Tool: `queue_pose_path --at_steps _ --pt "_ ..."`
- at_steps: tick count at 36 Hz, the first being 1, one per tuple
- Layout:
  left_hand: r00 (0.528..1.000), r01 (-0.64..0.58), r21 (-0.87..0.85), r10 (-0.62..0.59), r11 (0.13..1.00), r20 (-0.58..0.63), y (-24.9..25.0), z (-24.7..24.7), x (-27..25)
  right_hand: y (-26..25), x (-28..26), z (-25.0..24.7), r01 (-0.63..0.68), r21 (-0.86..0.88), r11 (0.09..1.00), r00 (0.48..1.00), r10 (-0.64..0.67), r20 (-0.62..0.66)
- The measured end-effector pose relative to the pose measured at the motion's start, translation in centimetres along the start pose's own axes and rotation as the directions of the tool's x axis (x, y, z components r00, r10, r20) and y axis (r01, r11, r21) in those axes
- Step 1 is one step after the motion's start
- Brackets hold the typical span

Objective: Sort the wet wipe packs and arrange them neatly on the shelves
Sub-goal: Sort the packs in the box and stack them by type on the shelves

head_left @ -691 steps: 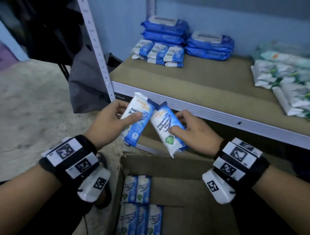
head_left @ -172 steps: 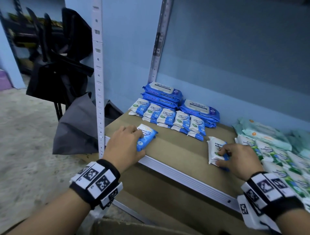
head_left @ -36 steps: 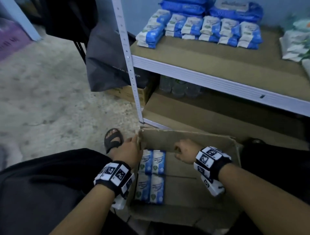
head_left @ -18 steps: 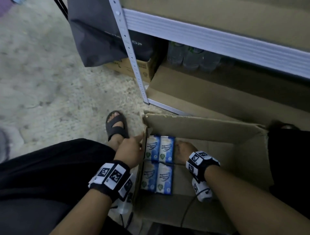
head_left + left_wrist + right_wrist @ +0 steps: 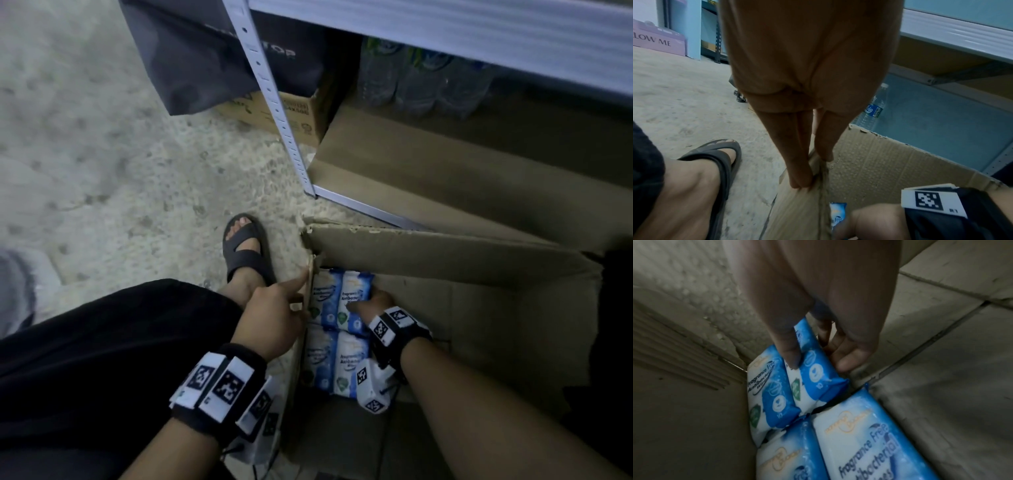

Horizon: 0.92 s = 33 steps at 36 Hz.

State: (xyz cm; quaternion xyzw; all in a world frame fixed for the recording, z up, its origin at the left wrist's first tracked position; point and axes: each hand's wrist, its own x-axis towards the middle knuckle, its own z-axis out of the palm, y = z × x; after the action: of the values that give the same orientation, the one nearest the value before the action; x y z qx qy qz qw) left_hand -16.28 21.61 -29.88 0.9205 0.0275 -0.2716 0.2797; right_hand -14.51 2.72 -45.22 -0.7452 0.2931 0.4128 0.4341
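While the left hand [image 5: 270,318] pinches the top edge of the cardboard box [image 5: 479,274] at its left wall, thumb inside and fingers outside, the wall is likely being held back so the other hand has room to work. Right hand [image 5: 371,303] is down inside the box, thumb on the face of one wet wipe pack [image 5: 813,369] and fingers curled under its far long edge, closing on it; pack sits in the far row, second from the left wall, and looks slightly tipped up on that side, not yet clear of its neighbour [image 5: 770,391]. Four packs show on the box floor, two by two, tucked tight into the left corner [image 5: 337,329]; rest of the floor is bare cardboard. Packing them against the wall keeps them flat and face-up, which suits a one-handed lift. Judgement: this is a pick for the next trip up to the shelf, whose pale front rail [image 5: 445,31] runs across the top of the head view. Print on the packs reads "Fragrance Free Antibacterial Wipes", with a "10" in the blue band and a green shield mark; a small orange brand line above is too blurred to read. A dark bag [image 5: 205,58] hangs beside the shelf post, letters ending "TOP". Left wrist view catches a lilac box [image 5: 657,40] reading "LOW ME", cut off, and a water bottle [image 5: 873,107] with a blue label.
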Motion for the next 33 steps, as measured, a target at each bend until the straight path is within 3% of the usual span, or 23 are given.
queue_pose_path --at_steps 6,11,13,17,20,23,27,30,33 --pt "1.000 -0.002 -0.001 0.002 1.000 0.005 -0.4 -0.3 -0.2 -0.3 -0.3 -0.3 0.071 0.003 0.997 0.997 -0.070 -0.024" --pt "1.000 -0.016 0.174 0.020 0.985 -0.022 0.4 -0.6 -0.9 0.1 -1.4 -1.5 0.124 0.004 0.992 0.984 -0.122 -0.132" --pt "0.998 0.004 0.269 0.015 0.963 -0.069 1.2 -0.5 -1.4 0.5 -2.1 -2.3 0.140 0.015 0.990 0.978 -0.136 -0.160" --pt "0.960 0.073 0.378 0.038 0.923 -0.279 3.8 -0.2 -2.6 1.9 -3.2 -4.1 0.134 0.073 0.988 0.975 -0.118 -0.187" --pt "0.938 0.061 0.491 0.118 0.869 -0.325 6.1 0.1 -3.2 3.2 -3.5 -5.2 0.118 0.085 0.989 0.977 -0.100 -0.190" --pt "0.953 0.020 0.477 0.127 0.879 -0.275 8.1 1.1 -3.2 4.5 -4.0 -6.2 0.112 0.043 0.993 0.979 -0.103 -0.176" --pt "0.994 0.078 0.248 -0.057 0.966 -0.091 8.3 4.0 -1.6 6.0 -4.6 -7.8 0.117 -0.028 0.993 0.981 -0.120 -0.153" --pt "0.981 0.187 0.159 -0.193 0.969 0.026 7.9 6.7 0.1 7.3 -4.4 -9.0 0.100 -0.050 0.994 0.984 -0.106 -0.140" --pt "0.944 0.316 0.111 -0.324 0.942 0.065 7.2 9.0 1.9 8.5 -4.2 -10.1 0.085 -0.059 0.995 0.986 -0.092 -0.141"
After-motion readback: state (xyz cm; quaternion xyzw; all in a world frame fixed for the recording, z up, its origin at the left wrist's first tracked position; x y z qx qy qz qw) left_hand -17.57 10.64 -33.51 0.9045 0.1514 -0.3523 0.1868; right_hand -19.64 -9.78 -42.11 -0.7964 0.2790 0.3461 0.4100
